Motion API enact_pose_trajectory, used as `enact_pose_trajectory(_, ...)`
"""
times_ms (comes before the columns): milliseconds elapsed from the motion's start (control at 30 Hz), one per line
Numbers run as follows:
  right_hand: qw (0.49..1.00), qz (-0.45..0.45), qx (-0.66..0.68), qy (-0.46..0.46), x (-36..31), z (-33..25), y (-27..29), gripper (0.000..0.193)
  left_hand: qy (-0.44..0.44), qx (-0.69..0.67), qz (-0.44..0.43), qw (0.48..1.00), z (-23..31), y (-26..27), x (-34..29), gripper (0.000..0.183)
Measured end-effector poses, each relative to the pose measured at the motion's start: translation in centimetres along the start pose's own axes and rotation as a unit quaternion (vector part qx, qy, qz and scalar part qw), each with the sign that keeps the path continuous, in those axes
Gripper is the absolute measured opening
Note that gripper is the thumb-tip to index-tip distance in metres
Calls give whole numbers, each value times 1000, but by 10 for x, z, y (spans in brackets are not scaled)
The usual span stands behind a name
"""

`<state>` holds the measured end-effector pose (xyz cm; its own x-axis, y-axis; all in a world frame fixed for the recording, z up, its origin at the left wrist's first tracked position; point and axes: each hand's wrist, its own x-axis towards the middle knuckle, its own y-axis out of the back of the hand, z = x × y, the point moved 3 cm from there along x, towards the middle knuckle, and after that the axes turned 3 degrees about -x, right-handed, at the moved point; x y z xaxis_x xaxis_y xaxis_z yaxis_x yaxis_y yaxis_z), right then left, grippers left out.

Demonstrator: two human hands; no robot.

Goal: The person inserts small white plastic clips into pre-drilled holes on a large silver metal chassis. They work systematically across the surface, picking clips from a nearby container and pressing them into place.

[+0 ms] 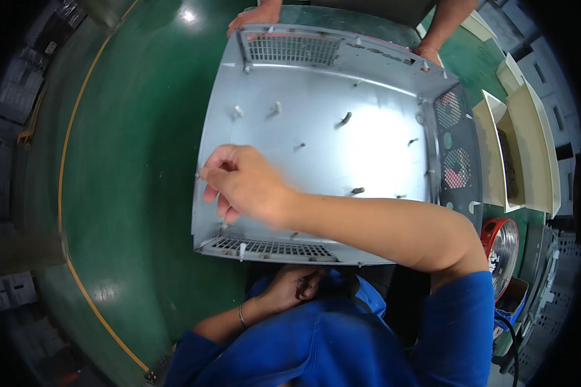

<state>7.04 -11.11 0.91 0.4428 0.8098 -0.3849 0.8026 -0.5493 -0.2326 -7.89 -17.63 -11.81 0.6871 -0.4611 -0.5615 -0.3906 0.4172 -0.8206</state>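
Note:
A large open grey sheet-metal case (pixel 316 142) lies in front of me, with vented end walls and several short posts on its floor. My right hand (pixel 242 184) reaches across it to the left rim. Thumb and forefinger are pinched together there, and whatever they hold is too small to make out. White plastic pegs, one at the near wall (pixel 243 251), stick up along the rim. Below the near wall, close to my lap, my left hand (pixel 294 287) is curled closed, palm up. What lies inside its fingers cannot be made out.
Across the case, another person's hands (pixel 255 17) (pixel 428 54) rest at its far edge. Cream bins (pixel 526 142) stand at the right. Nearer, a red-rimmed round bowl (pixel 501 255) holds small white parts, beside a blue box (pixel 511 303). A yellow line (pixel 63 187) crosses the green floor.

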Motion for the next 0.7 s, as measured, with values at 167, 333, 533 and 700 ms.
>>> enact_pose_trajectory(167, 1000, -20, -2, 17, 2, 0, -3, 21, -2, -35, 30, 999, 3, 15, -8, 19)
enact_pose_trajectory(333, 998, -45, -17, 41, 2, 3, 2, 25, 0, -91, 42, 995, 19, 43, -36, 20)
enact_pose_trajectory(533, 957, -162, -240, -5, -11, -16, 45, 23, -345, -225, 227, 882, 83, 79, -95, 25)
enact_pose_trajectory(700, 970, -146, -192, 10, -62, -51, 99, 15, -436, 55, 305, 845, 209, 88, -128, 26)
